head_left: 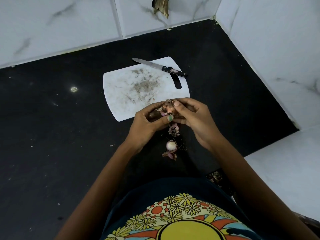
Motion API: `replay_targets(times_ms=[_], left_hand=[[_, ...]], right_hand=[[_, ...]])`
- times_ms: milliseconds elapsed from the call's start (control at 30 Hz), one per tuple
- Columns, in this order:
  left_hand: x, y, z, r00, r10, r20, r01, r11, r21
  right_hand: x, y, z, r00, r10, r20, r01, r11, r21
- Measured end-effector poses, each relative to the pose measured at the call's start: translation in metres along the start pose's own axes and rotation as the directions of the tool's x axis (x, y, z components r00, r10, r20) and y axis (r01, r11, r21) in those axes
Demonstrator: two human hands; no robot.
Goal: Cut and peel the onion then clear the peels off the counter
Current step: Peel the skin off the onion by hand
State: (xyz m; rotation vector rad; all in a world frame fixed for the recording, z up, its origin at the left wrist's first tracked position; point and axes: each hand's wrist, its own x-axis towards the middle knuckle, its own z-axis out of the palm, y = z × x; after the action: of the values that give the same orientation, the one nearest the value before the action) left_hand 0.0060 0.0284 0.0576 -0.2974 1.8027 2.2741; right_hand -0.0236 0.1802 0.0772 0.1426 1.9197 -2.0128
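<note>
Both my hands hold a small onion point(167, 109) with brown papery skin, just above the near edge of the white cutting board point(131, 94). My left hand point(149, 124) grips it from the left, thumb across the front. My right hand point(194, 118) grips it from the right, thumb pressed on the top skin. Under my hands, on the black counter point(60, 135), lie loose purple-brown peels point(174, 130), a cut-off onion end with a white face point(170, 146), and another peel point(170, 155). A black-handled knife point(161, 67) rests across the board's far edge.
White marbled tile walls point(69, 23) close the counter at the back and right. A white ledge point(285, 170) borders the counter at the right front. Small crumbs dot the counter at the left. The board carries brownish stains.
</note>
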Motion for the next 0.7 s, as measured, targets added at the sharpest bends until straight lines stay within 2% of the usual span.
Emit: replay_targets(times_ms=[100,167,300,533,700], left_hand=[[-0.001,0.001,-0.001,0.999,0.036,-0.026,-0.035,0.998,0.055],[-0.001,0.004,-0.003,0.996,0.072,-0.044,-0.066,0.989,0.13],[0.001,0.008,-0.005,0.988,0.152,-0.028,-0.141,0.957,0.252],[0.003,0.005,-0.006,0.983,0.178,-0.047,-0.151,0.927,0.343],[0.003,0.006,-0.007,0.984,0.172,-0.037,-0.148,0.921,0.362]], right_hand=[[0.001,0.003,-0.003,0.97,-0.214,-0.117,0.161,0.921,-0.354],[0.0,0.001,-0.004,0.938,-0.327,-0.118,0.239,0.852,-0.465],[-0.006,-0.007,0.002,0.916,-0.401,0.0,0.347,0.791,-0.504],[-0.004,-0.004,0.003,0.932,-0.356,-0.065,0.251,0.767,-0.591],[-0.003,-0.006,-0.002,0.944,-0.319,0.088,0.314,0.776,-0.547]])
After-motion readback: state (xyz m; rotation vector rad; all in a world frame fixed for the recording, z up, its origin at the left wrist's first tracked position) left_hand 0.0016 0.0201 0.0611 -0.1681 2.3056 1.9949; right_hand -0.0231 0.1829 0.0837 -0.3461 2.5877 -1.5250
